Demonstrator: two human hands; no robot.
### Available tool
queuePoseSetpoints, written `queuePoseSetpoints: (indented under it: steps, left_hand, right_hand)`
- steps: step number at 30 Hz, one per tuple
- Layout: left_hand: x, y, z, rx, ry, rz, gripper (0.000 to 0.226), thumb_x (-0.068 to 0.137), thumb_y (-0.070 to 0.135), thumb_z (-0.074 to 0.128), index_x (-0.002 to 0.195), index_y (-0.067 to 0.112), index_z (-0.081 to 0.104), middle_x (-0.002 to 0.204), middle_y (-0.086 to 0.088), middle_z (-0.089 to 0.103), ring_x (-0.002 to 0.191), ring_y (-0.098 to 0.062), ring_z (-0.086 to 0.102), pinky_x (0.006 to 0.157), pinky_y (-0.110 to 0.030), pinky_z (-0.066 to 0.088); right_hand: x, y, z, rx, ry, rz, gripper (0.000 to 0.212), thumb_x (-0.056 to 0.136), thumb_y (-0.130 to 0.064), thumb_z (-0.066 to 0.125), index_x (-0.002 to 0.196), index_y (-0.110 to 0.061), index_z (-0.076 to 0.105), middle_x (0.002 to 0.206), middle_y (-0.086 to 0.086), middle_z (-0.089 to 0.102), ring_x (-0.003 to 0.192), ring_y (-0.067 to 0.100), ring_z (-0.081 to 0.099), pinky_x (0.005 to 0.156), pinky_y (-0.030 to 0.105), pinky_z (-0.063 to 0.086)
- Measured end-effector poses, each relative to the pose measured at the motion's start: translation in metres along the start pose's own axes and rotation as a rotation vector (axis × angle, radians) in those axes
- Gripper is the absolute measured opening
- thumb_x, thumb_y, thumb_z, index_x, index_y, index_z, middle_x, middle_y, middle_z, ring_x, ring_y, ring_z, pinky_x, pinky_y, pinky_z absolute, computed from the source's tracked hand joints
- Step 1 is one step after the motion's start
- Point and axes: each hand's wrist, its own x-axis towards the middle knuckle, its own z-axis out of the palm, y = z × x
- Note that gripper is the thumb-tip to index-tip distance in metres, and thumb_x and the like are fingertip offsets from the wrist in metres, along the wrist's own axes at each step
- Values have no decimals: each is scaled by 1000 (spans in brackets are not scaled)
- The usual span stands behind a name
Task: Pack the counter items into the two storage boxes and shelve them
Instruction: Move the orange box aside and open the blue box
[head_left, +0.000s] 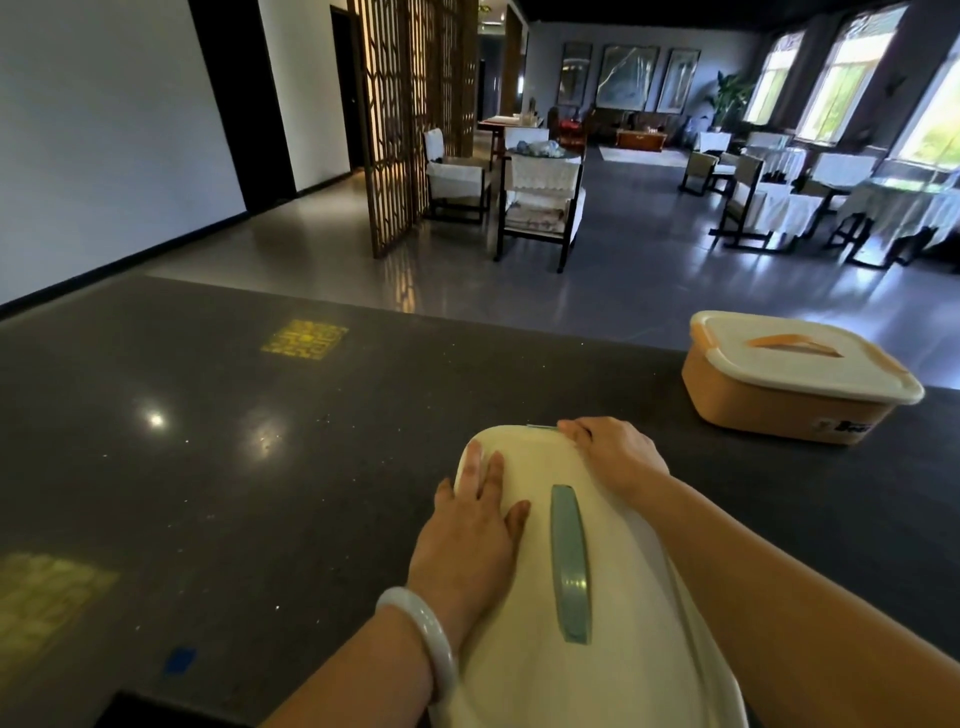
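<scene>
On the dark speckled counter (260, 467), nearest the viewer, a cream-lidded storage box (597, 597) with a grey-green lid handle (570, 564) sits under both hands. Left hand (475, 525), fingers straight and spread, presses flat on the lid's left part (a pale bangle (423, 639) circles that wrist). Right hand (613, 452) curls its fingers over the lid's far right edge. Orange storage box (789, 379), white lid closed, stands well apart at the counter's far right.
</scene>
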Motion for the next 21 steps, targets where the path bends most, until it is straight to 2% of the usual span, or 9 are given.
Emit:
queuePoseSetpoints:
  steps: [3, 5, 7, 10, 13, 16, 19, 21]
  left_hand:
    - [1, 0, 0, -1, -2, -10, 69, 95, 64, 15, 152, 34, -9, 157, 13, -25, 145, -32, 15, 108, -43, 36]
    - [1, 0, -2, -2, -3, -7, 69, 95, 64, 17, 152, 34, -7, 157, 13, -24, 144, -31, 17, 107, -43, 37]
    - [0, 1, -3, -3, -13, -6, 68, 96, 63, 17, 152, 34, -6, 157, 13, -23, 144, -30, 18, 107, -43, 38]
    - [-1, 1, -5, -23, -14, -5, 67, 96, 63, 18, 153, 35, -4, 157, 15, -23, 143, -30, 19, 105, -44, 37]
    - [0, -2, -4, -17, 17, 3, 66, 96, 62, 17, 153, 34, -1, 157, 16, -19, 133, -26, 30, 98, -41, 40]
    - [0, -3, -2, -7, 55, 9, 66, 96, 61, 20, 153, 32, 3, 158, 16, -16, 130, -27, 35, 100, -42, 39]
    - [2, -3, -3, -71, 38, 35, 69, 96, 60, 29, 154, 30, 5, 159, 13, -14, 141, -27, 24, 110, -41, 30]
    - [-1, -3, -6, -198, 47, 52, 70, 97, 54, 38, 155, 27, 8, 160, 11, -13, 147, -22, 12, 116, -40, 20]
  right_hand:
    - [1, 1, 2, -78, 1, -20, 39, 94, -60, 34, 107, -36, 63, 106, -5, 64, 96, 15, 57, 88, 39, 46]
    - [-2, 0, 1, -172, -30, -39, 44, 95, -59, 32, 123, -35, 56, 122, -1, 61, 112, 20, 53, 100, 44, 40]
    - [-7, -2, -2, -271, -60, -77, 51, 96, -56, 33, 140, -31, 41, 140, 3, 49, 131, 23, 40, 112, 46, 27]
    - [-33, 4, -8, -210, 11, -94, 63, 95, -48, 46, 150, -26, 23, 154, 1, 27, 143, 22, 18, 116, 47, 14]
    - [-86, 28, -9, -67, 142, 2, 72, 92, -46, 53, 151, -26, 17, 156, -2, 20, 144, 21, 13, 115, 46, 16]
    - [-147, 50, -3, 148, 115, 231, 79, 89, -47, 57, 151, -29, 12, 156, -1, 20, 141, 23, 23, 112, 47, 27]
    - [-181, 52, 10, 324, 56, 331, 76, 91, -42, 55, 151, -32, 9, 152, 1, 30, 126, 22, 44, 103, 42, 40]
    - [-189, 50, 15, 375, 50, 339, 70, 95, -40, 50, 151, -33, 8, 145, 3, 38, 109, 16, 49, 92, 35, 42]
